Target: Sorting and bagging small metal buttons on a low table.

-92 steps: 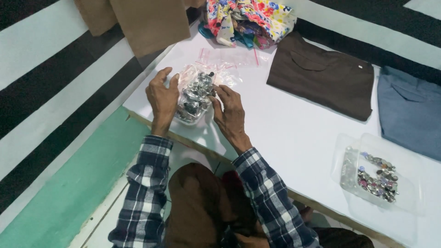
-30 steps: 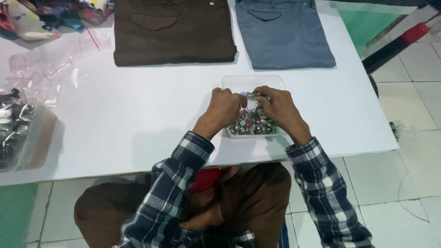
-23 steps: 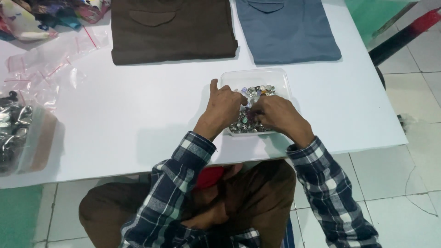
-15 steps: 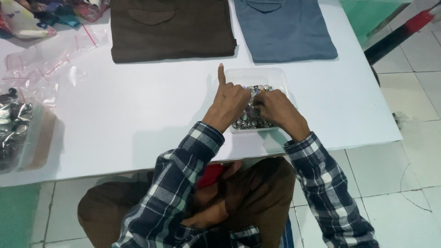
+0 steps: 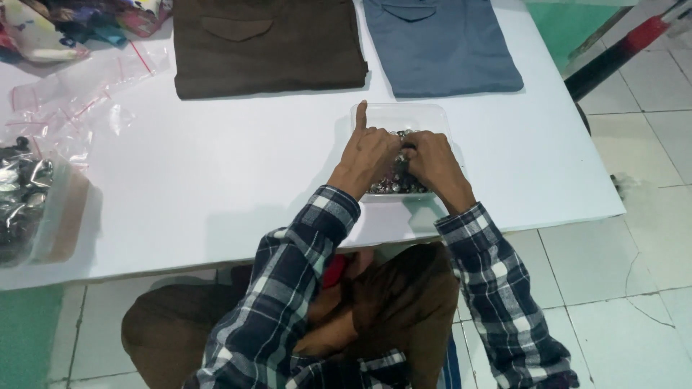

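Both hands over a clear plastic tray on the white bench, near its front edge, right of centre. Tray holds a heap of small shiny metal pieces; kind not resolvable.

Left hand: index finger extended straight up along the tray's left wall, remaining fingers curled inward over the pieces. Right hand: fingers bent down into the heap, touching the left hand's knuckles. Hands are together; whether either one pinches a piece cannot be told, fingertips hidden.

Beyond the tray: folded brown shirt and folded blue shirt, side by side. Far left: empty clear zip bags and a filled bag of similar metal pieces at the bench edge.
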